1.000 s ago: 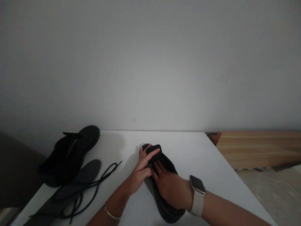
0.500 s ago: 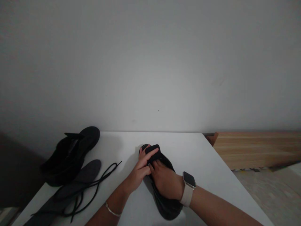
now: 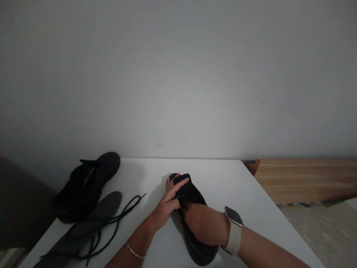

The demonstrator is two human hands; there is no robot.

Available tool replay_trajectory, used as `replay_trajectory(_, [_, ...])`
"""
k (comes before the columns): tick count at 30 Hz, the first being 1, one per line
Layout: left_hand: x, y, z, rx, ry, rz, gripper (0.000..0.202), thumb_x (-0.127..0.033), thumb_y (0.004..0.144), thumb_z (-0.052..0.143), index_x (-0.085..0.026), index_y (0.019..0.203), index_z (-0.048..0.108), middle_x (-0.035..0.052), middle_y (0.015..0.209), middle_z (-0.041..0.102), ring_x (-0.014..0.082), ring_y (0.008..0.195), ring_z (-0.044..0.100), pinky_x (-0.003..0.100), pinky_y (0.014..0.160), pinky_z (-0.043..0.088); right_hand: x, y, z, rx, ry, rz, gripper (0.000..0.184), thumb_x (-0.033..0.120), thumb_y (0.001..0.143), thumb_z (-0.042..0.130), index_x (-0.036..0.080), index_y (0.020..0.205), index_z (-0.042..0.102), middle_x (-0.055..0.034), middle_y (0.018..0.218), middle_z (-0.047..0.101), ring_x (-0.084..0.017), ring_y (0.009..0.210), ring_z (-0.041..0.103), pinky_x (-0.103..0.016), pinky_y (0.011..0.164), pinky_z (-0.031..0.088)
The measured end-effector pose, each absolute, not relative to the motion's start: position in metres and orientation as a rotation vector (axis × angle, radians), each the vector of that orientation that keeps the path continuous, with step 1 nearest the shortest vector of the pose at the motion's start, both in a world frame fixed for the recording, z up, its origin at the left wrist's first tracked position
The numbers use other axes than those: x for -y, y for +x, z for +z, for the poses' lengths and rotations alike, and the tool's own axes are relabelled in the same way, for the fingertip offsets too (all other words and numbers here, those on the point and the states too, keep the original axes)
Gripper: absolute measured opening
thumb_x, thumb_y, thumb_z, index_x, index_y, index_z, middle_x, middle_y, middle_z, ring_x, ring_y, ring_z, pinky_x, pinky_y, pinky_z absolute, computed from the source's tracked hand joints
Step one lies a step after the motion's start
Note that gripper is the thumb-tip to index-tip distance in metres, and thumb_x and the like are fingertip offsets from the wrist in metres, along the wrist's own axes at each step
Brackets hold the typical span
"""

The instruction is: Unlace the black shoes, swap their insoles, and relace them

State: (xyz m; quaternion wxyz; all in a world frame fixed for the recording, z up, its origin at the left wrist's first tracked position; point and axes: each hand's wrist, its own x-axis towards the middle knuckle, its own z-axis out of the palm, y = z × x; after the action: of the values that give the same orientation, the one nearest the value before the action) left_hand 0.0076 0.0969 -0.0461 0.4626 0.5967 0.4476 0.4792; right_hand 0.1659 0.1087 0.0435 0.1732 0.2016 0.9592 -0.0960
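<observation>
A black shoe [image 3: 195, 245] lies on the white table [image 3: 237, 193], toe pointing away from me. My left hand [image 3: 167, 203] grips its left side, with fingers curled over the raised tongue [image 3: 184, 182]. My right hand [image 3: 203, 225], with a pale watch on the wrist, is pushed into the shoe's opening; its fingers are hidden inside.
A second black shoe [image 3: 86, 186] stands at the table's far left. In front of it lie two dark insoles [image 3: 97, 212] and loose black laces [image 3: 117, 219]. A wooden panel [image 3: 304, 180] lies beyond the table's right edge. A plain wall rises behind.
My right hand has slid deeper into the shoe, so its fingers no longer show. The left hand keeps its hold on the tongue.
</observation>
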Motion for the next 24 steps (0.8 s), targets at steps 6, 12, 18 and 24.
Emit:
replay_trajectory(6, [-0.096, 0.008, -0.044, -1.090, 1.455, 1.167, 0.087, -0.013, 0.058, 0.047, -0.029, 0.144, 0.050, -0.0068, 0.161, 0.033, 0.0267, 0.154, 0.002, 0.047, 0.119, -0.026, -0.099, 0.182, 0.080, -2.466, 0.436, -0.243, 0.021, -0.001, 0.073, 0.060, 0.004, 0.083, 0.077, -0.0187, 0.075, 0.077, -0.028, 0.069, 0.076, -0.027, 0.044, 0.036])
replay_trajectory(12, [-0.097, 0.004, -0.042, -1.077, 1.457, 1.143, 0.089, -0.013, 0.056, 0.047, -0.029, 0.144, 0.049, -0.0059, 0.162, 0.030, 0.0267, 0.154, -0.001, 0.047, 0.119, -0.026, -0.104, 0.177, 0.091, -2.372, 0.350, -0.302, 0.023, 0.001, 0.074, 0.061, 0.003, 0.090, 0.078, -0.0198, 0.082, 0.078, -0.026, 0.076, 0.075, -0.025, 0.044, 0.030])
replay_trajectory(18, [-0.095, 0.003, -0.040, -1.043, 1.413, 1.109, 0.090, -0.012, 0.054, 0.047, -0.030, 0.142, 0.052, -0.0060, 0.161, 0.033, 0.0288, 0.154, -0.005, 0.051, 0.120, -0.022, -0.106, 0.193, 0.097, -2.438, 0.348, -0.521, 0.028, 0.001, 0.069, 0.060, 0.008, 0.090, 0.077, -0.0149, 0.079, 0.078, -0.021, 0.069, 0.070, -0.023, 0.042, 0.030])
replay_trajectory(24, [-0.093, 0.003, -0.035, -0.957, 1.341, 1.127, 0.086, -0.014, 0.055, 0.048, -0.029, 0.139, 0.056, -0.0035, 0.159, 0.035, 0.0321, 0.153, 0.005, 0.055, 0.123, -0.004, -0.097, 0.196, 0.073, -2.508, 0.334, -0.704, 0.019, 0.006, 0.083, 0.056, 0.009, 0.089, 0.074, -0.0141, 0.082, 0.077, -0.019, 0.068, 0.069, -0.023, 0.051, 0.041])
